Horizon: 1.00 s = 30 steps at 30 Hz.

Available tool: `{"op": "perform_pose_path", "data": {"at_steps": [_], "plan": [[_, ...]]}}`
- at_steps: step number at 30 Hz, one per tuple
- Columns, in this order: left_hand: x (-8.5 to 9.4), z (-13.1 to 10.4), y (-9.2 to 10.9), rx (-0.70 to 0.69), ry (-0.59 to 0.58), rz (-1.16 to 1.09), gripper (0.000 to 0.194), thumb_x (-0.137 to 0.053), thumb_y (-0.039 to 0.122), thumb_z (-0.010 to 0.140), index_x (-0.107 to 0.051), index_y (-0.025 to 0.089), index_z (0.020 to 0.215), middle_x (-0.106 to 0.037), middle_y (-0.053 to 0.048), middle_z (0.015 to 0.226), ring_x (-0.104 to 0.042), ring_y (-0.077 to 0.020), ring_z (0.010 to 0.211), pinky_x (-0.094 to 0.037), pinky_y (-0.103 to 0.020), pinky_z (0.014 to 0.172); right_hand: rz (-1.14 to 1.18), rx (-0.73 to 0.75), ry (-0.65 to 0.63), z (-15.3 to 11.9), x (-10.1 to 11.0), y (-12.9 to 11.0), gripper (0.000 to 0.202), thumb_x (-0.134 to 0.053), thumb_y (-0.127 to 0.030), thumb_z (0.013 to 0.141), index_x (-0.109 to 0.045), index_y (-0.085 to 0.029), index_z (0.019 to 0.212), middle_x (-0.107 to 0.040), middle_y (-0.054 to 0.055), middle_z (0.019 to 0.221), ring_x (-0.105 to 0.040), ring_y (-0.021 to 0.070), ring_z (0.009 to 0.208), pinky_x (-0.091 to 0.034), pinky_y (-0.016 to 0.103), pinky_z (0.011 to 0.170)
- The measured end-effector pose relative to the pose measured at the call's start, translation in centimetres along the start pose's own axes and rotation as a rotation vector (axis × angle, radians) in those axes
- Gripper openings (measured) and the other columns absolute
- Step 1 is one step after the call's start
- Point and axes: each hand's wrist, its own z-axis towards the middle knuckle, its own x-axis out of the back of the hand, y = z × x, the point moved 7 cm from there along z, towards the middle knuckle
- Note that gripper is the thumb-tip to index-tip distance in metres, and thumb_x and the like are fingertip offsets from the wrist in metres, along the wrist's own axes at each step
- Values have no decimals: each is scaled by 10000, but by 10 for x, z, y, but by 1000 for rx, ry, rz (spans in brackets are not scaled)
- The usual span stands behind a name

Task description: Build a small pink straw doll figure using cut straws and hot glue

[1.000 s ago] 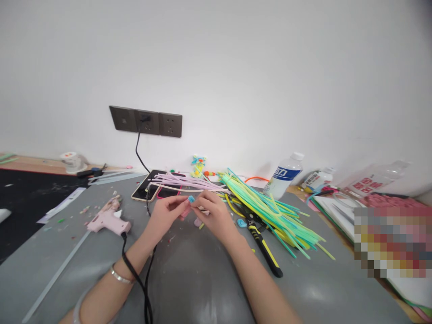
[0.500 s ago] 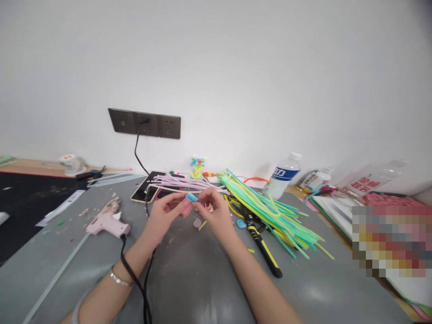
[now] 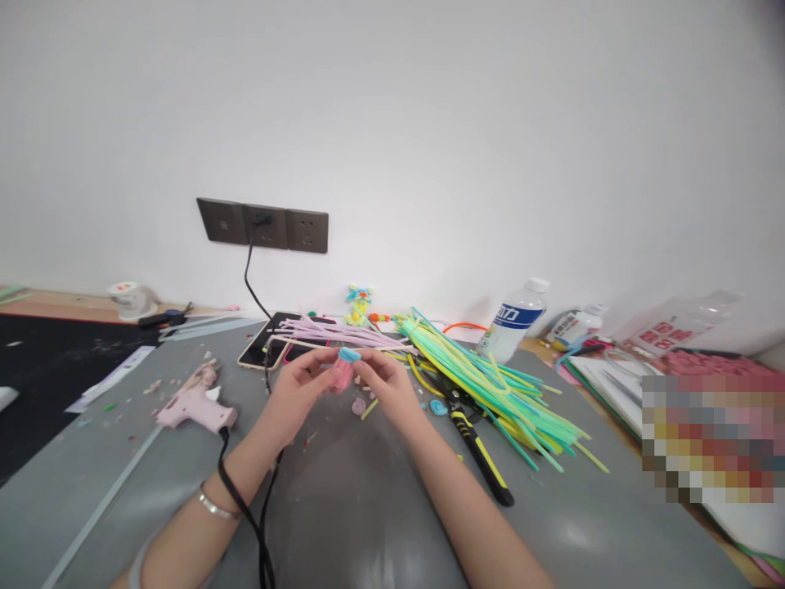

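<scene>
Just below the centre of the frame, the left hand (image 3: 294, 391) has its grip clamped on a small pink ridged piece (image 3: 343, 376); the right hand's grip, belonging to the right hand (image 3: 391, 388), pinches the flat light-blue piece (image 3: 349, 355) at its top.

1. On the white-capped plastic bottle (image 3: 512, 323) by the wall, I see bold white characters across a blue label band (image 3: 521, 316); the last looks like 力, though I can't swear to it.
2. The clear plastic bottle (image 3: 711, 309) at far right carries large red characters, too blurred for me to read.
3. The small bottle (image 3: 576, 325) between them bears dark lettering on a white label, also illegible from here.
</scene>
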Motion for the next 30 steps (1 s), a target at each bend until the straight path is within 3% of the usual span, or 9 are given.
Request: {"op": "perform_pose_path", "data": {"at_steps": [5, 11, 14, 19, 22, 25, 27, 30], "plan": [[-2, -1, -8, 135, -29, -92, 323, -856, 281, 675, -762, 180, 966, -751, -55, 895, -659, -143, 732, -544, -230, 629, 100, -73, -1, 1, 2, 7, 248, -738, -419, 756, -729, -202, 874, -702, 12, 800, -621, 143, 692, -523, 286, 697], [-4, -2, -8, 138, -27, -123, 479, -850, 218, 692, -682, 209, 1140, -734, -29, 877, -672, -143, 763, -572, -240, 670, 112, -91, -26, 0, 1, 9, 239, -721, -423, 773, -728, -201, 859, -671, -4, 763, -596, 128, 664, -503, 268, 671], [-6, -3, -9, 159, -26, -131, 466, -849, 218, 693, -672, 196, 1124, -727, -25, 867, -678, -149, 761, -577, -249, 670, 118, -100, -24, 0, 1, 11, 255, -715, -443, 769, -722, -198, 839, -656, -1, 737, -586, 137, 661, -496, 268, 663], [-16, -6, -15, 247, -158, -181, 390, -775, 347, 785, -664, 213, 1134, -747, -69, 991, -711, -205, 873, -584, -312, 737, 240, -109, -41, 1, 1, 10, 333, -714, -512, 749, -706, -198, 859, -658, 40, 784, -562, 160, 671, -483, 282, 645], [-18, -6, -14, 272, -184, -170, 426, -711, 428, 829, -649, 192, 1179, -747, -94, 966, -713, -216, 868, -572, -313, 739, 259, -107, -112, 0, 4, 5, 440, -593, -624, 806, -681, -200, 886, -665, 87, 856, -584, 203, 746, -494, 333, 681], [-13, -5, -12, 282, -141, -151, 389, -739, 431, 800, -673, 187, 1096, -739, -75, 896, -706, -195, 802, -558, -276, 674, 264, -70, -151, -2, 11, -3, 522, -452, -702, 852, -663, -224, 873, -652, 107, 981, -580, 213, 789, -491, 356, 691], [-14, -7, -13, 293, -157, -146, 316, -756, 435, 782, -697, 176, 952, -725, -53, 807, -692, -174, 731, -544, -251, 627, 297, -39, -137, -2, 17, -7, 515, -476, -723, 828, -647, -237, 808, -636, 100, 992, -568, 205, 771, -486, 350, 667], [-27, -16, -16, 347, -337, -114, 319, -727, 453, 808, -707, 134, 809, -714, -75, 736, -677, -159, 679, -541, -242, 632, 333, -24, -168, -4, 15, -8, 489, -594, -725, 751, -649, -240, 787, -629, 92, 967, -577, 212, 797, -503, 358, 689]]}}
